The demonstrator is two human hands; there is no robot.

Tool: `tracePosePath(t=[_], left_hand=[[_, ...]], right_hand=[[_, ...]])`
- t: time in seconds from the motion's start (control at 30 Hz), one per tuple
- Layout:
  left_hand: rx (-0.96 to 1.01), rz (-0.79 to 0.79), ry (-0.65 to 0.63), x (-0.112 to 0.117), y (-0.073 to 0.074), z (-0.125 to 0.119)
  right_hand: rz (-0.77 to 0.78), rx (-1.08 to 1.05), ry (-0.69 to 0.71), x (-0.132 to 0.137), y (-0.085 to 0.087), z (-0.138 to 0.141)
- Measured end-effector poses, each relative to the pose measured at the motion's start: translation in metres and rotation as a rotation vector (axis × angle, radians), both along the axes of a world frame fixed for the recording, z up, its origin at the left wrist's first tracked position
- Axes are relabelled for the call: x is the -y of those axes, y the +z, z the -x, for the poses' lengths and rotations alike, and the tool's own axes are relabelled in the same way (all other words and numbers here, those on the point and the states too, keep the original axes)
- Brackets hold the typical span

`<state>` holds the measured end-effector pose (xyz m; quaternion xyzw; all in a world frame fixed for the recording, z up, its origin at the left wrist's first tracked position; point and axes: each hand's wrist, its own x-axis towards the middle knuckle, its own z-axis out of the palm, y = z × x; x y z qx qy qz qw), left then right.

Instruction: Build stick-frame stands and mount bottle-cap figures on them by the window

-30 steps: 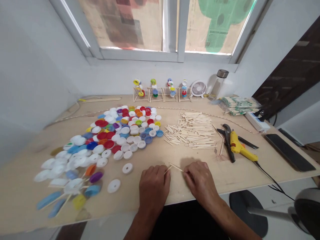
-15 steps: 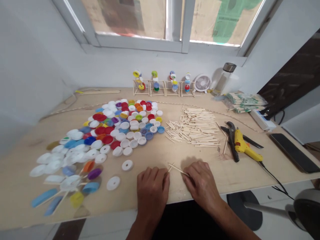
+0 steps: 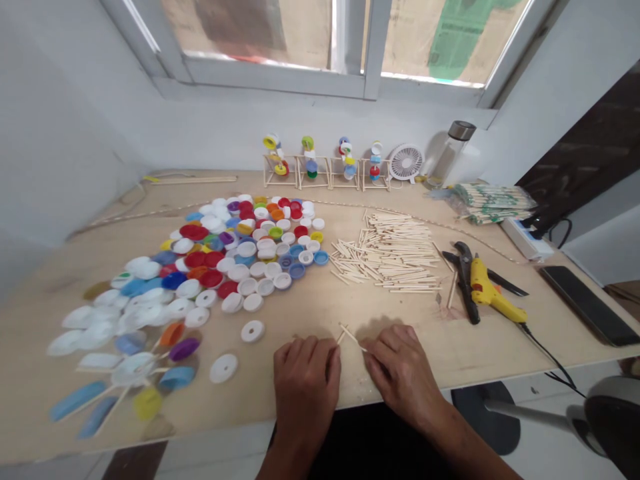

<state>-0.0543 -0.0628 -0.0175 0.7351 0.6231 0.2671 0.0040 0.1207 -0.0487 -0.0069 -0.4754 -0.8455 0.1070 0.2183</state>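
At the table's near edge, my left hand [image 3: 307, 370] is closed on a short wooden stick [image 3: 341, 338] that pokes out past its thumb. My right hand [image 3: 400, 360] pinches a second wooden stick [image 3: 353, 335], which slants up to the left. The tips of the two sticks meet or cross between my hands; whether they are joined I cannot tell. Beyond them lies a pile of cut wooden sticks [image 3: 395, 253]. Left of my hands are two loose white caps [image 3: 223, 368] and a wheel of sticks and coloured bottle caps [image 3: 134, 369].
Many bottle caps [image 3: 210, 278] spread over the table's left half. A yellow glue gun [image 3: 493, 293], black cutters [image 3: 466, 283] and a phone [image 3: 590, 303] lie at right. Small cap wheels on stick frames [image 3: 313, 173], a fan [image 3: 406, 163] and a glass bottle [image 3: 451, 157] line the wall.
The right-hand stick now slants more steeply, its tip meeting the left stick nearer their ends. Both hands stay nearly in place, and the view has shifted slightly.
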Motion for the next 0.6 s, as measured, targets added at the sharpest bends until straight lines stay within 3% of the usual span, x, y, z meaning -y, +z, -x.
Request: tracePosePath(t=[0.6], left_hand=[[0.013, -0.016, -0.015, 0.0022, -0.0026, 0.0005]], right_hand=[[0.032, 0.004, -0.001, 0.0013, 0.0009, 0.0008]])
